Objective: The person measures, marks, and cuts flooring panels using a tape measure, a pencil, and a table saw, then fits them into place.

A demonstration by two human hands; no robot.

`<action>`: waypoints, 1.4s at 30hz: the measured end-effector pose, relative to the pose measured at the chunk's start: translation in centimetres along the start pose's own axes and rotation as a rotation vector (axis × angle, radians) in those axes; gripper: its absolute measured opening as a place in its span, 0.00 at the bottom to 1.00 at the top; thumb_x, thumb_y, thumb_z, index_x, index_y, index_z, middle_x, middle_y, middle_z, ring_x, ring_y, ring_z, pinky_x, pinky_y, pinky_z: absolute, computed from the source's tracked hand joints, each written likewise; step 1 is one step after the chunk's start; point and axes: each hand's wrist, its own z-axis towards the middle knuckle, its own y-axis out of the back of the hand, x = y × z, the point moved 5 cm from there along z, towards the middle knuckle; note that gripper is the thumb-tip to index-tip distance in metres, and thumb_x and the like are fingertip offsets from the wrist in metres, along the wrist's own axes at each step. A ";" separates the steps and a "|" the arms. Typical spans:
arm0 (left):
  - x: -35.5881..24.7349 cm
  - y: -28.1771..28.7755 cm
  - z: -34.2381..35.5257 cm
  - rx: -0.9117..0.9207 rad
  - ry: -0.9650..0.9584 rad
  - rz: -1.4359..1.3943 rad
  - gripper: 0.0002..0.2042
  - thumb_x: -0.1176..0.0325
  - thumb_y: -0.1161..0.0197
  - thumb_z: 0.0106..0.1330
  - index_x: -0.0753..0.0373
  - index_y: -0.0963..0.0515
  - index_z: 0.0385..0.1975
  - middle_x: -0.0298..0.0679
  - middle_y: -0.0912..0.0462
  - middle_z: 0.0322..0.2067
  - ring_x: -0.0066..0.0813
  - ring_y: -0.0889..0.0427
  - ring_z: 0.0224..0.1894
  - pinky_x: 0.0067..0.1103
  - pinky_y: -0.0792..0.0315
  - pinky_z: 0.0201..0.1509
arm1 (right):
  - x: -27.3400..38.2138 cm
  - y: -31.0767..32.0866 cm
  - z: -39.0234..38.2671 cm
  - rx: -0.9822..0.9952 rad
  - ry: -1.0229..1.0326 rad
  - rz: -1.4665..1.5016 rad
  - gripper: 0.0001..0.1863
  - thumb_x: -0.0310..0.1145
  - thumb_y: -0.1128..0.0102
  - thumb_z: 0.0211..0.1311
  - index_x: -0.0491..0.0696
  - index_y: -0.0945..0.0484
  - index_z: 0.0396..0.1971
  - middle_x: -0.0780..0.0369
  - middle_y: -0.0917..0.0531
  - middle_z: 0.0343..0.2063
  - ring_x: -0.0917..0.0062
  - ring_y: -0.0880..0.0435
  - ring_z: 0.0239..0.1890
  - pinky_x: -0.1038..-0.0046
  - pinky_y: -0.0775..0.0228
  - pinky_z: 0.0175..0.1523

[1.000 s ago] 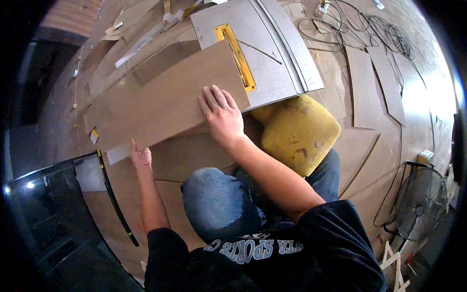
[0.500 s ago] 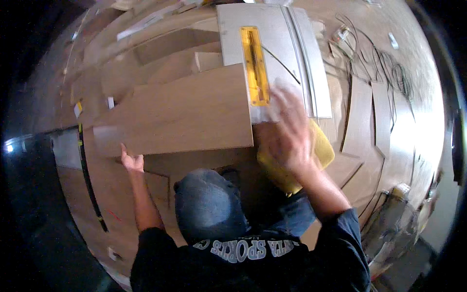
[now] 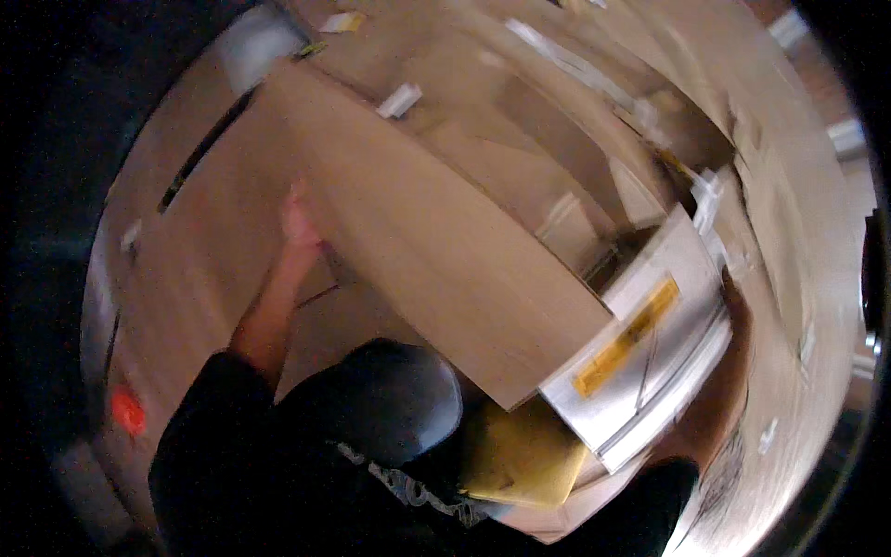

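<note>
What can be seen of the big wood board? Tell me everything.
The board is a broad, flat, light-brown plank, wood-like, blurred by motion. It lies slanted from upper left to lower right over paper-covered floor. The left hand touches its left edge. Its lower right corner sits on or against a grey tool with a yellow label. A yellow cushion lies just below it.

Your right hand is hidden behind the flat grey metal plate [image 3: 650, 348]. The big brown cardboard sheet [image 3: 436, 232] covers your left hand's [image 3: 299, 221] fingers. Everything looks blurry.
</note>
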 end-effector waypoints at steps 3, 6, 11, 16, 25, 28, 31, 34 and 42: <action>0.4 -6.0 0.5 -0.097 -0.079 -0.045 0.33 0.41 0.45 0.73 0.61 0.31 0.68 0.42 0.24 0.63 0.45 0.27 0.65 0.44 0.35 0.70 | -4.5 6.4 -2.0 0.001 -0.018 0.109 0.43 0.66 0.62 0.75 0.43 0.34 0.71 0.50 0.26 0.65 0.66 0.25 0.64 0.62 0.33 0.67; -1.0 -8.0 -0.3 -0.010 -0.038 -0.201 0.35 0.36 0.49 0.73 0.60 0.32 0.68 0.43 0.24 0.63 0.46 0.28 0.66 0.45 0.35 0.71 | -2.4 1.6 -9.5 -0.505 0.435 -0.460 0.34 0.53 0.62 0.79 0.43 0.37 0.72 0.51 0.29 0.69 0.58 0.31 0.70 0.58 0.35 0.70; 0.6 -16.0 4.2 0.444 0.035 -0.490 0.40 0.32 0.52 0.72 0.61 0.34 0.70 0.43 0.27 0.67 0.45 0.30 0.69 0.43 0.34 0.71 | 2.9 -1.4 -25.2 -0.582 0.057 -0.615 0.28 0.44 0.62 0.79 0.44 0.35 0.71 0.53 0.31 0.71 0.58 0.36 0.74 0.56 0.39 0.73; -1.0 -23.3 4.6 0.363 -0.007 -0.345 0.41 0.31 0.51 0.71 0.62 0.34 0.70 0.47 0.27 0.66 0.46 0.29 0.68 0.43 0.33 0.70 | 20.7 1.7 -33.8 -0.752 0.087 -0.705 0.27 0.43 0.58 0.79 0.44 0.34 0.71 0.54 0.31 0.71 0.59 0.35 0.73 0.56 0.41 0.74; -13.6 -25.4 -9.8 0.507 -0.167 -0.284 0.42 0.29 0.56 0.71 0.60 0.39 0.72 0.47 0.32 0.69 0.47 0.32 0.70 0.47 0.35 0.72 | 53.2 -0.3 -46.5 -0.980 0.477 -0.750 0.26 0.41 0.53 0.79 0.45 0.33 0.71 0.55 0.31 0.71 0.61 0.34 0.73 0.57 0.44 0.76; -18.1 -24.7 -15.6 0.608 -0.141 -0.368 0.40 0.32 0.52 0.72 0.60 0.37 0.71 0.45 0.30 0.67 0.42 0.31 0.69 0.43 0.35 0.72 | 62.1 -7.6 -46.3 -0.864 0.654 -0.631 0.26 0.40 0.51 0.79 0.46 0.32 0.70 0.55 0.31 0.71 0.61 0.33 0.73 0.57 0.44 0.76; -21.9 -22.7 -20.2 0.481 -0.176 -0.361 0.32 0.37 0.47 0.74 0.60 0.27 0.61 0.41 0.21 0.56 0.33 0.24 0.60 0.36 0.29 0.65 | 67.0 -15.4 -41.2 -0.585 0.594 -0.384 0.28 0.42 0.50 0.79 0.45 0.35 0.72 0.54 0.31 0.71 0.63 0.33 0.72 0.61 0.43 0.75; -24.1 -22.1 -23.6 0.299 -0.441 -0.120 0.26 0.40 0.45 0.74 0.62 0.23 0.40 0.36 0.20 0.38 0.26 0.24 0.41 0.32 0.27 0.47 | 69.3 -18.4 -35.9 -0.086 0.440 -0.070 0.31 0.50 0.55 0.81 0.42 0.35 0.71 0.52 0.30 0.70 0.66 0.32 0.71 0.65 0.43 0.74; -31.6 -14.7 -27.1 1.250 -0.395 1.417 0.22 0.49 0.45 0.77 0.66 0.18 0.39 0.44 0.12 0.36 0.35 0.15 0.40 0.33 0.24 0.47 | 58.4 -27.6 -32.2 -0.423 0.451 0.196 0.30 0.47 0.46 0.77 0.40 0.30 0.68 0.49 0.19 0.55 0.66 0.18 0.48 0.68 0.23 0.52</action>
